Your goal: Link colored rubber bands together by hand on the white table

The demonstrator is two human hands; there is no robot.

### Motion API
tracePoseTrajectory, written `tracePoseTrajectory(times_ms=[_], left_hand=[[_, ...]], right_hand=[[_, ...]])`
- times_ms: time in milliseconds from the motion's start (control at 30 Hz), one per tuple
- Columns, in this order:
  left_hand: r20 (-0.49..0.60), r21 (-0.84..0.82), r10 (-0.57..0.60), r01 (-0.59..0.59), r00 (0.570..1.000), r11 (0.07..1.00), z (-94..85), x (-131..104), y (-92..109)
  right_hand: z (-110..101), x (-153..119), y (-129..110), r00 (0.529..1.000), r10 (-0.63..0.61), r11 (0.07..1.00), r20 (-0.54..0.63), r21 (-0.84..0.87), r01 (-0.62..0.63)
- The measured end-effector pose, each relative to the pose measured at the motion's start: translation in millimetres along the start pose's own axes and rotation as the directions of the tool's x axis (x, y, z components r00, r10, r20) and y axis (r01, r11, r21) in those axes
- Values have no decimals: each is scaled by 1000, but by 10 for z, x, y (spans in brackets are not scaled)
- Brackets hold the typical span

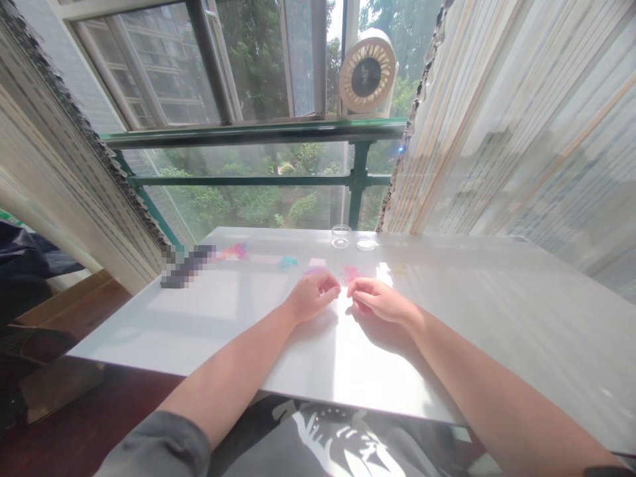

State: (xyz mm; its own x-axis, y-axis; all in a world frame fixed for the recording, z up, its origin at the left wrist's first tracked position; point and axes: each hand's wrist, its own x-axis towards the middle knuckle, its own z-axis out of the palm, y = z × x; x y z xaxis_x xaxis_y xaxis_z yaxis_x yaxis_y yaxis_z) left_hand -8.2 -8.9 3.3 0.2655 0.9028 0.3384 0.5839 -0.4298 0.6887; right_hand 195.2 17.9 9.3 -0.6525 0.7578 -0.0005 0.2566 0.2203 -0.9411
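1. Head view: a blue pile is seen on the table.
2. The left hand is curled narrow; any hold cannot be told.
3. Just beyond, a pink pile is seen.
4. The right hand is curled likewise, hold unclear.

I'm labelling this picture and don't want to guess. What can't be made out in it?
All in the head view:
Whether the left hand or right hand holds anything: too blurred and sunlit.
The purple patch's full extent: the left hand blocks part.
What the pink patch is made of: too small, blurred.
What the dark object at the table's left is: pixelated.
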Motion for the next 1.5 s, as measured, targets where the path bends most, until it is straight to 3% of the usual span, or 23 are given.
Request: tracePoseTrajectory(times_ms=[100,600,1100,1200,1400,1500], left_hand=[[3,6,4,-4,1000,1000,7,2,-8],[49,-7,27,-27,998,1000,42,-2,-4],[20,-17,27,-26,999,1000,-7,4,-3],[17,-15,39,-39,999,999,-13,10,-26],[8,36,43,-44,999,998,-20,11,-55],[61,91,66,-71,996,993,-3,-2,-9]], right_hand=[[5,3,3,1000,1,998,3,55,-1],[37,-7,11,1000,-11,1000,0,4,11],[-18,-11,-17,998,-23,1000,-53,-12,22],[-98,0,15,995,-11,997,-97,-79,3],[-318,48,138,969,-74,929,-234,-369,-18],[-376,39,142,957,-103,896,-272,-443,-29]])
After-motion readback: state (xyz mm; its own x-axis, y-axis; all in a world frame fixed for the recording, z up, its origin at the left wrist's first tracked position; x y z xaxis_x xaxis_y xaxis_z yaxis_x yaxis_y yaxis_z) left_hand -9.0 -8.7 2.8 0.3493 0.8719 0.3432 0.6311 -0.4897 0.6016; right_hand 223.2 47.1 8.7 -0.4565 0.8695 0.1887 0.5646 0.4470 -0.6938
